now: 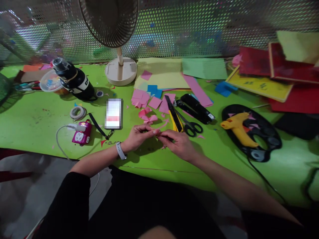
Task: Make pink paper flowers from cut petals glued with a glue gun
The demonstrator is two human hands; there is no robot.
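Note:
Near the front of the green table, my left hand (142, 136) and my right hand (178, 142) meet with fingertips pinched together. A thin pink paper strip (162, 125) shows at the fingertips, and the fingers cover most of it. Just beyond my left hand lie curled pink paper petals (148, 116). Past my right hand are a yellow utility knife (175, 118) and black-handled scissors (193, 128), with a black stapler (196, 108) behind them. Cut pink paper squares (141, 97) are spread farther back.
A phone (113, 113), a purple plug adapter (82, 132), a tape roll (77, 113) and a black bottle (74, 79) stand or lie left. Behind is a fan (121, 71). To the right, a yellow glue gun (240, 129) rests on a black palette-shaped board (270, 142), its cord trailing frontward.

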